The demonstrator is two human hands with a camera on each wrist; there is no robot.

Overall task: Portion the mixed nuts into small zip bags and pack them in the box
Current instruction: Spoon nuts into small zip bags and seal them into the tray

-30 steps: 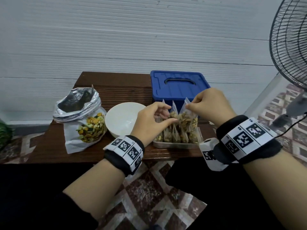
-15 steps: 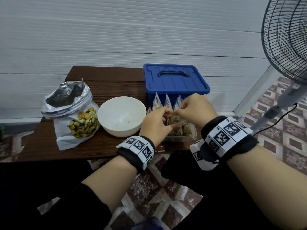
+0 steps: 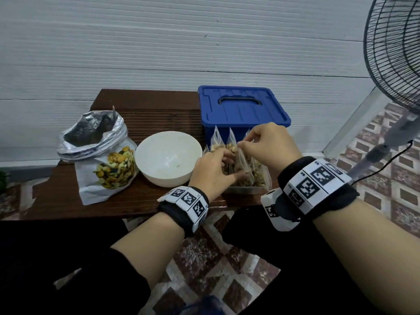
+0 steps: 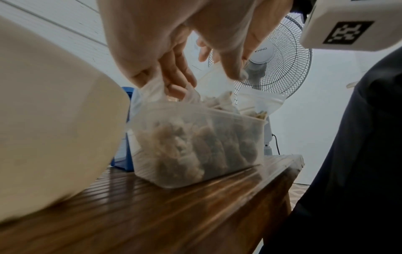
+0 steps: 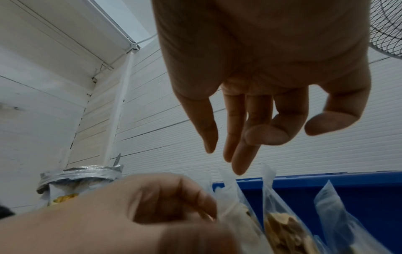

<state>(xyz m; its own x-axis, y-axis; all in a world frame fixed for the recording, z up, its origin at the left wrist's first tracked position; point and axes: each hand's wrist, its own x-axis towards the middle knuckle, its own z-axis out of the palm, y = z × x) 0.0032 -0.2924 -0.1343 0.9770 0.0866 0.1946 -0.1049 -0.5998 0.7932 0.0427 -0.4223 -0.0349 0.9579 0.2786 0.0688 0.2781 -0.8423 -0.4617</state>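
Worktop [image 3: 68, 201]: dark brown, ridged wood. Storage box [image 3: 241, 110]: solid blue. Bowl [image 3: 168, 155]: plain white. Nut bag [image 3: 100, 155]: silver foil inside, white outside, printed with yellow, green and dark nuts. Zip bags [image 3: 229, 142]: clear, tan contents. Wristbands [image 3: 188, 201]: black, with white-and-black square-code tiles. Floor [image 3: 204, 258]: brown-and-white diamond tiling.

Glossy white bowl [image 3: 168, 155], ribbed wood table [image 3: 159, 114]

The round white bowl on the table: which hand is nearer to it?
Left. The left hand lies just beside the round white bowl, at its right rim; the right hand is farther right, above the zip bags.
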